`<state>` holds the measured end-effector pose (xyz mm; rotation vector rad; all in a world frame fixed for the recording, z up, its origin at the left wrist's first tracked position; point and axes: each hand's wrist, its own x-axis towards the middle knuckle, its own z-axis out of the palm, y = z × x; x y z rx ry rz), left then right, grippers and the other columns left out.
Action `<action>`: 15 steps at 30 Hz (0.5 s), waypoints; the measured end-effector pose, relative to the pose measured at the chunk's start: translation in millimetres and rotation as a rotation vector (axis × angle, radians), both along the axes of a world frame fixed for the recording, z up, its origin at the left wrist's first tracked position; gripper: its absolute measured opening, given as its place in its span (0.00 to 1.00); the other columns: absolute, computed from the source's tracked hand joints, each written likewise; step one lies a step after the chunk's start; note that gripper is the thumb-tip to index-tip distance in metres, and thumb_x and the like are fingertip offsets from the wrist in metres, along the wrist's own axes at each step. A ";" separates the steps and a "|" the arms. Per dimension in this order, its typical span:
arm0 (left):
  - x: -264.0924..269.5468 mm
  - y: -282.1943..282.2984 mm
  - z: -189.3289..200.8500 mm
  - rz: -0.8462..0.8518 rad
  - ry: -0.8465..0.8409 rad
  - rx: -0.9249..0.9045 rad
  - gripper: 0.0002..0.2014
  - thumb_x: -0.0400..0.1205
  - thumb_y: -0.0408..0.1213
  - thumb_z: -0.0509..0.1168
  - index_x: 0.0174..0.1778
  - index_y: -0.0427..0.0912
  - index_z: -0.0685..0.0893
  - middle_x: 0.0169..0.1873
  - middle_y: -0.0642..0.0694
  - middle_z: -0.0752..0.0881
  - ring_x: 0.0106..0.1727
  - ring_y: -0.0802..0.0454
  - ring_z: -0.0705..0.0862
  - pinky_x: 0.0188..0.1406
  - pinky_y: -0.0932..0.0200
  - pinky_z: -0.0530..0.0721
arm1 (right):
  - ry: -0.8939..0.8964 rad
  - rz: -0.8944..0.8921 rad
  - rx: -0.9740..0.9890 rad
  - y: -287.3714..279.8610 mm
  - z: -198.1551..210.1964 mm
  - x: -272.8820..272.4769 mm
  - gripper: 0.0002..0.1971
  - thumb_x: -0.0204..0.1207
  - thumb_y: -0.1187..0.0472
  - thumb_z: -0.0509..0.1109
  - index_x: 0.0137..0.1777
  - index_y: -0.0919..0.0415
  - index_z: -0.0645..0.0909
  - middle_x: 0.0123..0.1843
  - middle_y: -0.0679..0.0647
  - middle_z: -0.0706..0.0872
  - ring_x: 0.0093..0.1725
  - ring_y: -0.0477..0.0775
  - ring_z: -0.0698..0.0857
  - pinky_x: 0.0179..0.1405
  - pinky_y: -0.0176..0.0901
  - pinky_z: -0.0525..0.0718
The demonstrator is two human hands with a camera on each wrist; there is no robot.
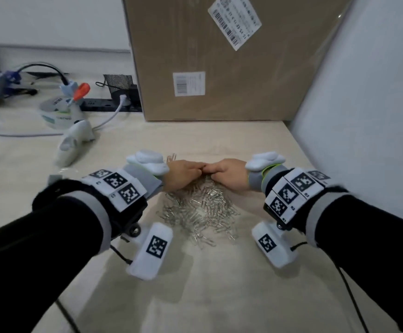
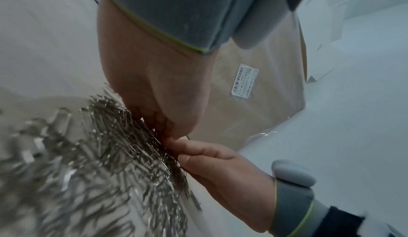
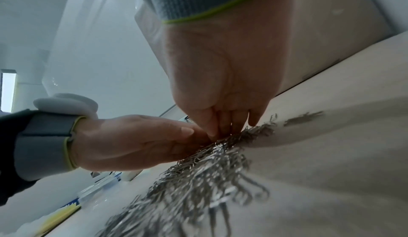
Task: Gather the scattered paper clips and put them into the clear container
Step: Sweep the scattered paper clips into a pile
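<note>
1. A large brown cardboard box (image 1: 210,58) with two white barcode labels stood at the back of the worktop (image 1: 219,284), close behind the hands; a pale wall panel (image 1: 364,104) closed off the right side.
2. Back left: a roll of tape (image 1: 56,111), an orange-handled tool (image 1: 81,90), a black mesh cup (image 1: 117,84), a black power strip (image 1: 109,104) with a white plug, and a white handheld device (image 1: 73,140) lying on its side. Cables trailed off the left edge.
3. The clear container (image 1: 60,173) could only be made out as a blurred transparent edge left of the left wrist; details could not be told.
4. The paper clips (image 1: 200,210) were thin silver wire loops, heaped in a loose tangled pile on the matte beige worktop, between the two wrists and under the hands.
5. The left hand (image 1: 183,174) and the right hand (image 1: 227,174) met fingertip to fingertip at the far edge of the pile, palms turned toward the person, fingers held fairly straight and pressed down into the clips like a rake, not clenched and not grasping.
6. A few clips lay apart just beyond the left hand.
7. Both wrists wore grey bands with white marker blocks, black sleeves behind.
</note>
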<state>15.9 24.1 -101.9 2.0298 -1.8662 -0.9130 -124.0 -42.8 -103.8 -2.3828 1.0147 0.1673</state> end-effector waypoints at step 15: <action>19.4 3.7 0.6 0.412 0.055 -0.035 0.23 0.89 0.38 0.47 0.80 0.33 0.59 0.82 0.38 0.60 0.82 0.43 0.58 0.77 0.57 0.57 | 0.058 -0.329 -0.088 10.8 -9.4 -30.7 0.10 0.81 0.60 0.52 0.57 0.65 0.68 0.50 0.49 0.78 0.56 0.61 0.75 0.44 0.47 0.75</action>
